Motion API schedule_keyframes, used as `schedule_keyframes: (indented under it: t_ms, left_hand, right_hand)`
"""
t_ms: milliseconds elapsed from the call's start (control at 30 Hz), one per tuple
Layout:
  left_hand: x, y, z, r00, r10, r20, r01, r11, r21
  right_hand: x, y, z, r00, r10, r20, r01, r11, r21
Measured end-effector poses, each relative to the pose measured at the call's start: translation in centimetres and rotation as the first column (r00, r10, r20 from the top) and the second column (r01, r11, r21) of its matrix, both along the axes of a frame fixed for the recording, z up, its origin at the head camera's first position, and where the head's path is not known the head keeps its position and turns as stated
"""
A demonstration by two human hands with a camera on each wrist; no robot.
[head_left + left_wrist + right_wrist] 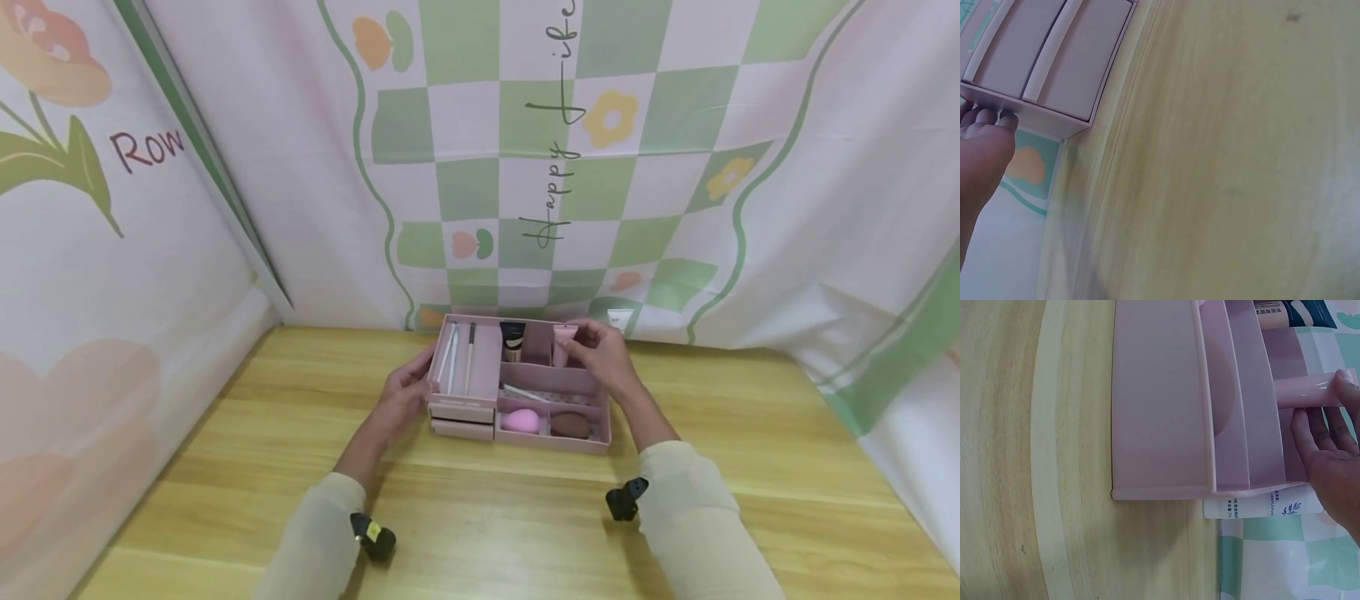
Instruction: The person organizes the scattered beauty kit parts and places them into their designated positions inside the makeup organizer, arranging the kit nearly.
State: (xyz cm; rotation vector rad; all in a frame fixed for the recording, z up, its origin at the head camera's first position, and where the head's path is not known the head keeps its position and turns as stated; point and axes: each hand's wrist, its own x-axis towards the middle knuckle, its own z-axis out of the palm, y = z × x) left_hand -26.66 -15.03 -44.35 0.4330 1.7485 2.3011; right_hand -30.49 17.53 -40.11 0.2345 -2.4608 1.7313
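A pink desktop organizer [555, 444] with compartments and two small drawers [1066, 69] stands on the wooden table. At its left side wall, my left hand [401, 402] rests with its fingertips against the outside. Between thumb and fingers, my right hand [611, 360] pinches a pink squeeze tube [1307, 392], upright in the back right compartment with its lower end inside. A black-topped tube [513, 337] stands in the compartment to the left. In front sit a pink makeup sponge [521, 421] and a brown rounded one [570, 425]. Slim brushes [470, 358] lie on the organizer's left top.
A white tube [1254, 507] stands on the table just behind the organizer's right side. A thin white stick [525, 392] lies in the middle compartment. The checkered curtain [472, 183] hangs right behind the table's back edge.
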Motion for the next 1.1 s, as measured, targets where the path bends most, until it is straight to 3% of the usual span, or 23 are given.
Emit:
schedule_keyframes:
  t_ms: [233,367,567,767,867,1000,1100]
  left_hand:
    - [0.1,0.1,-0.1,1.0,0.009,0.008,-0.009,1.0,0.003]
    - [0.1,0.1,-0.2,1.0,0.006,0.01,-0.006,1.0,0.007]
    - [0.0,0.2,0.0,1.0,0.016,0.014,-0.016,1.0,0.011]
    - [-0.1,0.2,0.0,1.0,0.012,0.009,-0.012,1.0,0.006]
    - [-0.1,0.2,0.0,1.0,0.01,0.01,-0.01,1.0,-0.002]
    - [0.0,0.2,0.0,1.0,0.011,0.008,-0.011,1.0,-0.005]
    - [0.1,0.1,0.0,1.0,0.008,0.004,-0.008,1.0,-0.002]
  right_hand:
    - [0.2,0.4,0.3,1.0,0.003,-0.026,-0.003,1.0,0.008]
    - [0.2,0.8,0.9,0.996,-0.001,-0.086,-0.002,1.0,-0.028]
    - [0.2,2.0,2.1,0.979,-0.051,-0.196,0.036,0.996,-0.076]
    - [0.1,4.3,2.6,0.967,-0.149,-0.205,0.135,0.987,-0.084]
    - [0.2,5.4,3.0,0.96,-0.213,-0.18,0.176,0.964,-0.2]
    - [0.6,6.2,3.5,0.939,-0.306,-0.158,0.229,0.896,-0.38]
    - [0.6,6.8,3.1,0.928,-0.346,-0.137,0.266,0.873,-0.409]
